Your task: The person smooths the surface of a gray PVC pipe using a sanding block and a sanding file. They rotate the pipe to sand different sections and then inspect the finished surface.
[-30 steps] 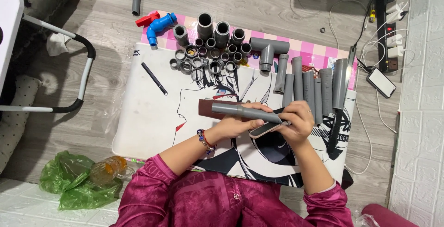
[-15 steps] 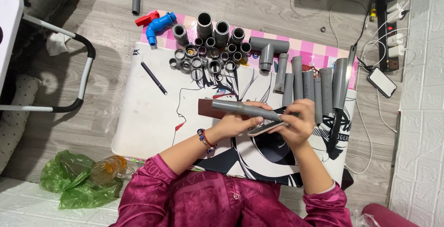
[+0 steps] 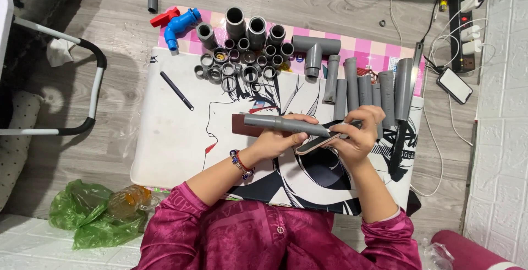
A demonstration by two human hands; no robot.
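My left hand (image 3: 280, 140) grips a grey plastic pipe (image 3: 269, 122) that lies level across the middle of a printed mat (image 3: 170, 138). A dark brown flat block (image 3: 242, 126) sits behind the pipe's left end. My right hand (image 3: 357, 132) is closed on a slim tool with a pale flat handle (image 3: 313, 146), pressed against the pipe's right end. Both arms wear magenta sleeves, and a beaded bracelet is on the left wrist.
Several short grey pipe fittings (image 3: 242, 55) stand at the mat's far edge, with a grey tee (image 3: 316, 47) and a row of pipe lengths (image 3: 368, 85) to the right. A blue and red tap (image 3: 176, 22), a black pen (image 3: 176, 90), a phone (image 3: 454, 85), and green bags (image 3: 88, 215) lie around.
My hands and the pipe have shifted slightly. The right hand has moved a little along the pipe's end.
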